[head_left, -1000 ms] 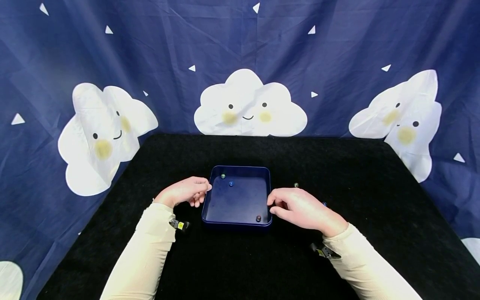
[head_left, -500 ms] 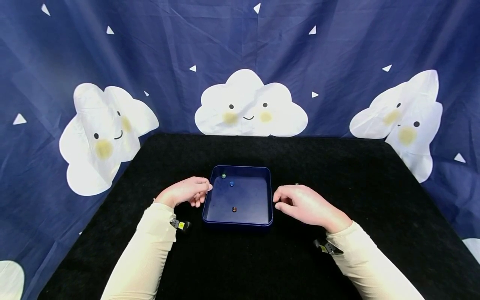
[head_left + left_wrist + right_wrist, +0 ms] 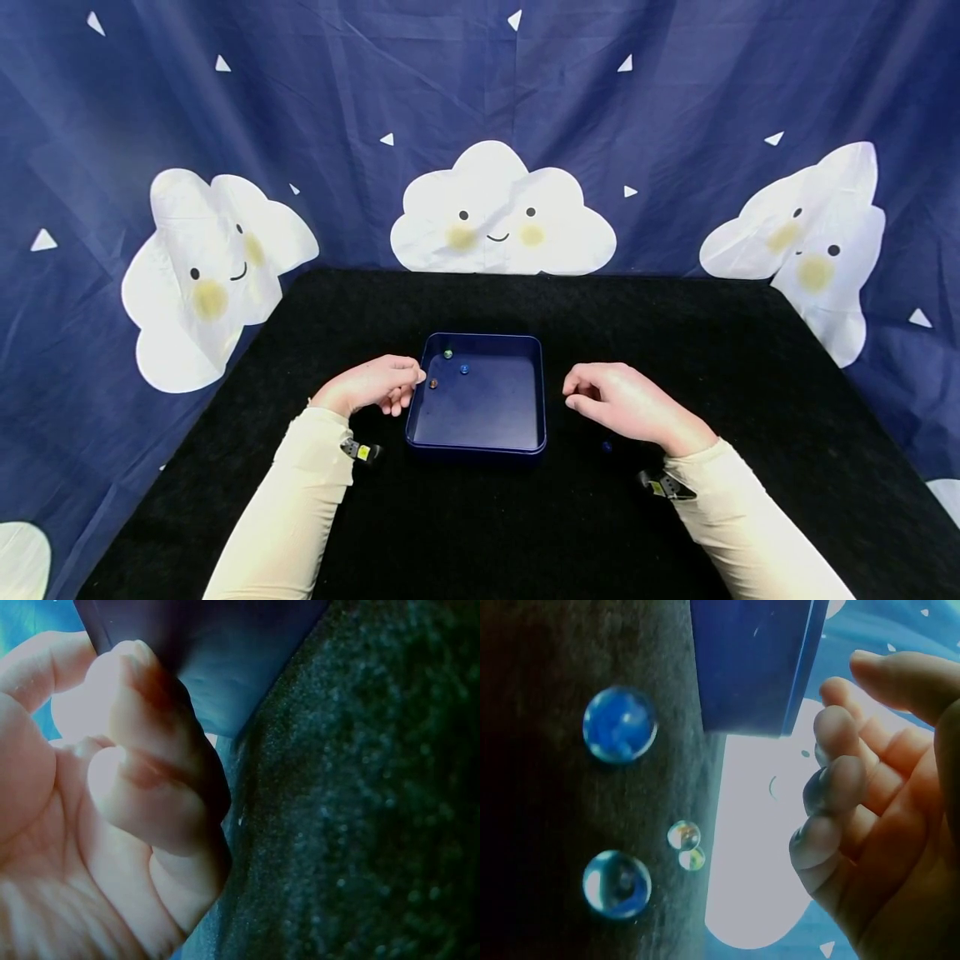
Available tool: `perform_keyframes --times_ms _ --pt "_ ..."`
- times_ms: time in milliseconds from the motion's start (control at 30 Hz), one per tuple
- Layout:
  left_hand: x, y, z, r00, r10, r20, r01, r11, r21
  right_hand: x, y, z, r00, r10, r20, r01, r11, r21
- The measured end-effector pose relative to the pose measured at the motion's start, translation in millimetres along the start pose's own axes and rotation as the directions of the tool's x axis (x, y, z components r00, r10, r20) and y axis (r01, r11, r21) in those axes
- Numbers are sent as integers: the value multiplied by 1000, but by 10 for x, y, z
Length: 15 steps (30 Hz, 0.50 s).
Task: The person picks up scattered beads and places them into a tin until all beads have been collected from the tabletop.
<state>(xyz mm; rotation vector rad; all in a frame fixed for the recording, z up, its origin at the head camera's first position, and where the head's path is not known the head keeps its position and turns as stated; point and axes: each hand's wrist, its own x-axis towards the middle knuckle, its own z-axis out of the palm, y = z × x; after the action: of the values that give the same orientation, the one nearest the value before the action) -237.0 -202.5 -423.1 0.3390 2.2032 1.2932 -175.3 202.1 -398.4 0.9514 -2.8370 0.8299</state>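
Note:
A square blue tray (image 3: 480,408) with low walls holds a green marble (image 3: 447,354), a blue marble (image 3: 464,369) and an amber marble (image 3: 432,383). My left hand (image 3: 378,386) pinches the tray's left rim between thumb and curled fingers; the tray wall (image 3: 232,682) shows beyond the fingers in the left wrist view. To the right of the tray, apart from it, my right hand (image 3: 626,404) hovers with loosely bent fingers and nothing in them. Below it, the right wrist view shows a blue marble (image 3: 620,725), a clear marble with blue inside (image 3: 617,884) and two smaller-looking marbles (image 3: 684,835).
Black cloth (image 3: 480,525) covers the table under the tray and both hands. A dark blue curtain (image 3: 330,100) with smiling white clouds (image 3: 501,212) hangs behind and at the sides.
The amber marble has rolled leftward across the tray from its front right corner to the left wall. My right hand has drawn away to the right; the left stays at the rim.

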Motion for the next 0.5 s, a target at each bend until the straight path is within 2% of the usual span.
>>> perform_keyframes --times_ms 500 --pt "13 5 -7 1000 -1 4 1 1000 7 -28 206 -37 994 85 66 -85 996 -15"
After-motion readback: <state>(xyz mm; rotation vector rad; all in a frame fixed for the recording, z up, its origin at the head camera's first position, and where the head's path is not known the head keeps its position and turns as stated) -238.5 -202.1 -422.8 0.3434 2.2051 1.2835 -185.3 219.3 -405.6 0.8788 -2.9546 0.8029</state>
